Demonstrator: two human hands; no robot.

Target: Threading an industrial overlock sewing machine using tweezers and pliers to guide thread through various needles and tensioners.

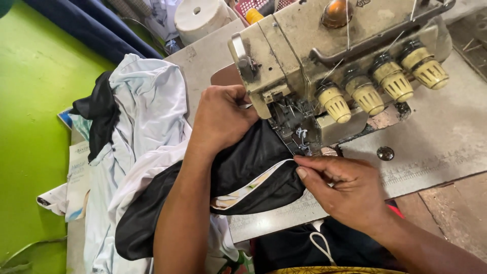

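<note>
A worn cream overlock sewing machine [314, 45] stands on a grey table, with several yellowish tension knobs [378, 83] on its front. A black garment [253, 162] with a white edge strip lies under the presser foot [299, 134]. My left hand [220, 119] presses down on the black cloth just left of the foot, fingers curled onto it. At the front of the foot, the thumb and fingers of my right hand [345, 187] pinch the black garment's white edge. White-and-black fabric [147, 116] is heaped to the left.
The grey table top [441, 137] carries a printed ruler strip along its front edge. A white thread cone [200, 18] stands behind the machine. A bright green surface [30, 127] fills the left side, and dark blue cloth [96, 25] lies at the top left.
</note>
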